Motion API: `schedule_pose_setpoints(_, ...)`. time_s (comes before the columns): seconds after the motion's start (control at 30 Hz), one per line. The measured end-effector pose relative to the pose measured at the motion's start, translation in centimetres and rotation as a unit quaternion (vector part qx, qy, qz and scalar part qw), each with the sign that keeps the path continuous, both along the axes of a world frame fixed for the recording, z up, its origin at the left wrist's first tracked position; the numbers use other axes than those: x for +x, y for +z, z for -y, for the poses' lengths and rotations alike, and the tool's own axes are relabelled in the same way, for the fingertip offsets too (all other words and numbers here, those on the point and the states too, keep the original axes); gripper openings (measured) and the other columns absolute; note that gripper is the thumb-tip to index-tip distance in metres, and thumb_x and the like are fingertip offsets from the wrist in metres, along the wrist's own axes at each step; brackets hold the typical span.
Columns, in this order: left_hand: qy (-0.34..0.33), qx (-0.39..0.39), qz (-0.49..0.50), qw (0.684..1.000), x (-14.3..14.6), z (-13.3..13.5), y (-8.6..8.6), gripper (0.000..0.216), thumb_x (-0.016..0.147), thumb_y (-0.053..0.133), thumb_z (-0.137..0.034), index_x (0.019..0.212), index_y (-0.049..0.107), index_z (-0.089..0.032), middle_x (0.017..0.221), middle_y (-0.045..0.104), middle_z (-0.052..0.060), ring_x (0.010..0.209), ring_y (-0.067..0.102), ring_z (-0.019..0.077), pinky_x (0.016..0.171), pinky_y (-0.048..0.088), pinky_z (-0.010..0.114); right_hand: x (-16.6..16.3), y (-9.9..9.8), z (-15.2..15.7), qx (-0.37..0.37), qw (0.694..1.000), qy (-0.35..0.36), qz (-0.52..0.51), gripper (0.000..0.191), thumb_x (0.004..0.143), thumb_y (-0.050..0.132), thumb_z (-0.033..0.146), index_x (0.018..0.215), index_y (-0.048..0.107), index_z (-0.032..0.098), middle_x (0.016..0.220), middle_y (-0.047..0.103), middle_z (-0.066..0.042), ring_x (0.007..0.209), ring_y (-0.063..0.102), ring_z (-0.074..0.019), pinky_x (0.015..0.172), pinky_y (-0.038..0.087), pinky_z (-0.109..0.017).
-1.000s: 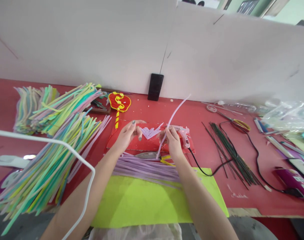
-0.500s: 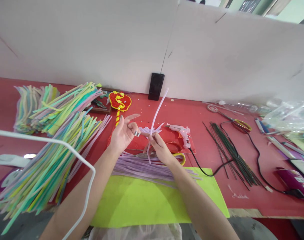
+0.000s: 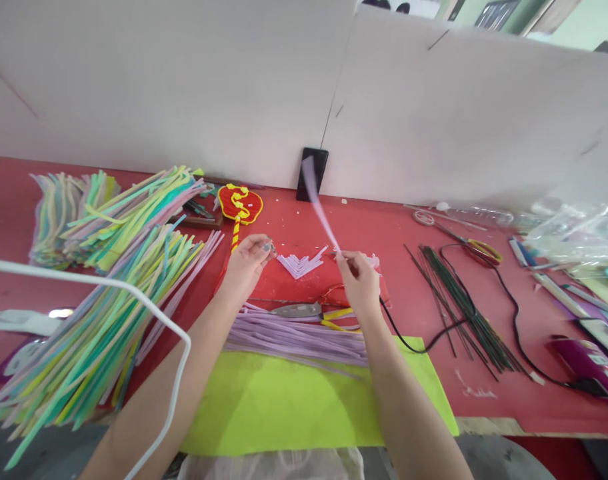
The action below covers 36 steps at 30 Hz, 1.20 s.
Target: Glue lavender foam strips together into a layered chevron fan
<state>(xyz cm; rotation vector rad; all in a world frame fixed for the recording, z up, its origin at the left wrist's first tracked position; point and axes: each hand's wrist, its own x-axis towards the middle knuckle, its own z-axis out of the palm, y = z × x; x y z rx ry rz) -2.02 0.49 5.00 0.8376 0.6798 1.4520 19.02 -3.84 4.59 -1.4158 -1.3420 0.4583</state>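
Note:
My right hand (image 3: 360, 280) pinches the lower end of a long pale purple strip (image 3: 320, 208) that points up and to the left, blurred by motion. My left hand (image 3: 249, 263) hovers with fingertips pinched together on something I cannot make out, just left of a small stack of purple V-shaped pieces (image 3: 300, 264). Those pieces lie on a red sheet (image 3: 284, 287). A bundle of purple strips (image 3: 294, 335) and scissors (image 3: 304, 311) lie in front of the sheet. A lime green sheet (image 3: 284, 400) is nearest me.
Piles of pastel strips (image 3: 99, 293) fill the left side. A red and yellow ornament (image 3: 239, 204) and a black phone (image 3: 313, 173) stand near the white wall. Dark green wires (image 3: 459, 307), a black cord (image 3: 504, 320), scissors (image 3: 474, 247) and plastic bags (image 3: 574, 233) lie right.
My right hand moved right with the purple strip, away from my left hand, and the strip swung. The V-shaped stack lies on the red sheet again. My left hand lowered.

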Motion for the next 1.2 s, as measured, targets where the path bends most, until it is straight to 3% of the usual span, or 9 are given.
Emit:
schedule_pose_setpoints(0.13, 0.017, 0.012, -0.049, 0.999, 0.2, -0.2, -0.5, 0.036, 0.047, 0.083, -0.026, 0.075, 0.061, -0.019, 0.072, 0.060, -0.003, 0.070, 0.056, 0.0082, 0.071, 0.048, 0.022, 0.6, -1.5, -0.4, -0.024, 0.981, 0.000, 0.195, 0.020, 0.083, 0.051, 0.035, 0.071, 0.062, 0.022, 0.068, 0.060, -0.003, 0.068, 0.053, -0.0189, 0.067, 0.041, -0.032)
schedule_pose_setpoints(0.27, -0.002, 0.041, -0.111, 0.993, 0.5, -0.1, -0.8, 0.033, 0.049, 0.082, -0.022, 0.074, 0.061, -0.018, 0.070, 0.059, -0.002, 0.072, 0.056, 0.0104, 0.072, 0.048, 0.024, 1.0, -2.6, -0.5, -0.041, 0.959, 0.010, 0.279, 0.018, 0.083, 0.049, 0.027, 0.075, 0.064, 0.021, 0.082, 0.063, -0.009, 0.083, 0.056, -0.0239, 0.075, 0.043, -0.037)
schedule_pose_setpoints(0.4, -0.033, 0.056, -0.164, 0.984, 0.7, 0.5, -0.5, 0.030, 0.050, 0.080, -0.022, 0.070, 0.059, -0.016, 0.069, 0.058, -0.002, 0.072, 0.056, 0.0113, 0.073, 0.046, 0.026, 0.8, -2.4, -0.6, -0.015, 0.965, -0.008, 0.260, 0.018, 0.083, 0.049, 0.028, 0.083, 0.065, 0.020, 0.092, 0.062, -0.010, 0.089, 0.055, -0.0248, 0.081, 0.043, -0.040)
schedule_pose_setpoints(0.57, -0.065, 0.066, -0.183, 0.979, 0.9, 0.8, -0.5, 0.027, 0.053, 0.079, -0.024, 0.067, 0.057, -0.016, 0.070, 0.058, -0.002, 0.070, 0.055, 0.0110, 0.072, 0.045, 0.025, -0.5, -2.2, -0.6, -0.011, 0.982, 0.038, 0.184, 0.020, 0.085, 0.049, 0.032, 0.083, 0.064, 0.021, 0.081, 0.060, -0.006, 0.073, 0.055, -0.0196, 0.072, 0.045, -0.034)
schedule_pose_setpoints(0.77, -0.084, 0.068, -0.173, 0.979, 1.2, 0.9, -0.6, 0.031, 0.055, 0.079, -0.031, 0.067, 0.055, -0.016, 0.069, 0.056, -0.001, 0.069, 0.054, 0.0114, 0.070, 0.045, 0.026, -2.0, -2.0, -0.1, 0.005, 0.982, 0.071, 0.175, 0.017, 0.085, 0.049, 0.030, 0.083, 0.063, 0.021, 0.079, 0.060, -0.005, 0.074, 0.055, -0.0187, 0.072, 0.045, -0.032)
schedule_pose_setpoints(1.2, -0.089, 0.055, -0.209, 0.972, 1.4, 0.9, -1.0, 0.025, 0.059, 0.077, -0.031, 0.073, 0.062, -0.016, 0.078, 0.067, 0.003, 0.078, 0.062, 0.0170, 0.081, 0.048, 0.034, -2.9, -1.5, 0.5, 0.003, 0.981, 0.125, 0.148, 0.015, 0.086, 0.046, 0.024, 0.085, 0.061, 0.021, 0.081, 0.060, -0.005, 0.075, 0.056, -0.0183, 0.073, 0.045, -0.031)
